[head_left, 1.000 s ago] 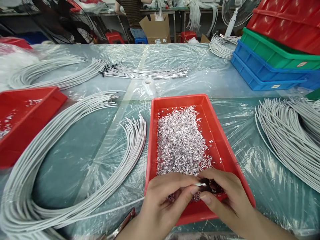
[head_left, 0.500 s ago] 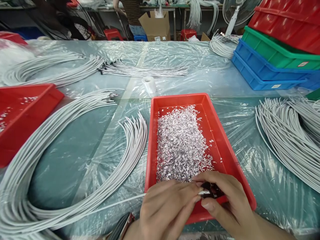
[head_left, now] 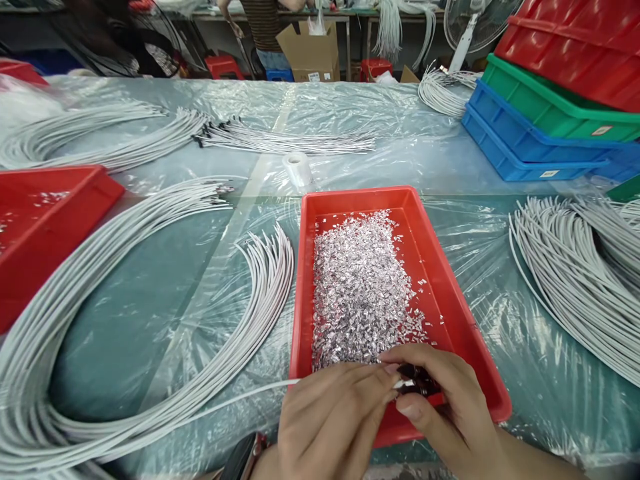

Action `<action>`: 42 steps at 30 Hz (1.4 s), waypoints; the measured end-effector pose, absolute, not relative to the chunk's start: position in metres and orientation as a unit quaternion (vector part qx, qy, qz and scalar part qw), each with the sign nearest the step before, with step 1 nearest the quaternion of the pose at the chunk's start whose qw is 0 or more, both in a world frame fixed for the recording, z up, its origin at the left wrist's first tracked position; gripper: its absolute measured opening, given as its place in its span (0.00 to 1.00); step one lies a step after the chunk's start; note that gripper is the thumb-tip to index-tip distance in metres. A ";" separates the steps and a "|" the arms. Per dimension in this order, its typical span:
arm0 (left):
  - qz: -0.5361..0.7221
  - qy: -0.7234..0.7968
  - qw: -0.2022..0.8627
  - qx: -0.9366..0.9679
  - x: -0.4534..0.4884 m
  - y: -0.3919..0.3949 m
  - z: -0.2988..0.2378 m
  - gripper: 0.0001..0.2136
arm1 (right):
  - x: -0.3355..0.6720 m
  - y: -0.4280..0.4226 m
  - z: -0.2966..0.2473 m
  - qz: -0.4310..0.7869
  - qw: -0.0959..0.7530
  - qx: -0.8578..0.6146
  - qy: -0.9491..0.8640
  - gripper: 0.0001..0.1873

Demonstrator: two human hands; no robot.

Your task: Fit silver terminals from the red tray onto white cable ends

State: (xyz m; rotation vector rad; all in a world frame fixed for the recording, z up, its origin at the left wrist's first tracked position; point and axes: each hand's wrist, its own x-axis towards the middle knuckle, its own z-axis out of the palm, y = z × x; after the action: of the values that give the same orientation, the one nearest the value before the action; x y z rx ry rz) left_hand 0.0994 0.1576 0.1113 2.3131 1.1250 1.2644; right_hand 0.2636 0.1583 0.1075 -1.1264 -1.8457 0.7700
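My left hand point(head_left: 335, 417) is closed over the front of the red tray point(head_left: 295, 320), pinching a white cable point(head_left: 250, 391) that runs in from the left. Its silvery-white tip pokes out between the fingertips. Against that tip my right hand point(head_left: 445, 407) curls its thumb and forefinger around a dark, shiny piece point(head_left: 419, 379), mostly hidden, whose kind I cannot make out. Under and beyond both hands, a heap of tiny silvery metal bits point(head_left: 360, 287) covers the tray's left and middle part.
A curved bundle of white cables point(head_left: 110, 267) lies left, another point(head_left: 575, 267) right. A second red tray point(head_left: 60, 227) stands at far left. Behind the tray are a white roll point(head_left: 297, 170) and black-ended cables point(head_left: 290, 141). Stacked blue bins point(head_left: 535, 157) stand back right.
Both hands have shifted very slightly to the left, keeping their hold at the cable's tip. In the background, a person's arms have moved.
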 end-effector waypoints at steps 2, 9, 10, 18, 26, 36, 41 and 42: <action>0.439 0.387 0.137 0.799 0.100 0.158 0.111 0.07 | 0.263 0.158 0.107 0.311 0.411 -0.448 -0.731 0.11; 0.436 0.377 0.127 0.807 0.100 0.156 0.110 0.08 | 0.264 0.155 0.103 0.331 0.415 -0.449 -0.719 0.12; 0.436 0.380 0.124 0.806 0.100 0.155 0.109 0.08 | 0.264 0.155 0.102 0.333 0.417 -0.450 -0.716 0.12; 0.441 0.390 0.132 0.797 0.103 0.156 0.107 0.09 | 0.263 0.153 0.098 0.378 0.408 -0.461 -0.691 0.14; 0.441 0.385 0.117 0.802 0.097 0.156 0.105 0.10 | 0.263 0.150 0.097 0.418 0.415 -0.461 -0.663 0.15; 0.473 0.346 0.066 0.807 0.093 0.161 0.098 0.15 | 0.265 0.150 0.094 0.452 0.422 -0.441 -0.650 0.16; 0.486 0.376 0.098 0.783 0.096 0.159 0.102 0.15 | 0.266 0.156 0.094 0.493 0.410 -0.440 -0.629 0.08; 0.489 0.392 0.112 0.771 0.097 0.159 0.104 0.14 | 0.266 0.156 0.094 0.494 0.415 -0.439 -0.625 0.08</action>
State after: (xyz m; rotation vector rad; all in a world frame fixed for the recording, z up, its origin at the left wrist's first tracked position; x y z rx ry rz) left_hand 0.0967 0.1588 0.1037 2.2646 1.1494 1.4354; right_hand 0.2663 0.1562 0.0939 -1.1039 -1.5693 1.2410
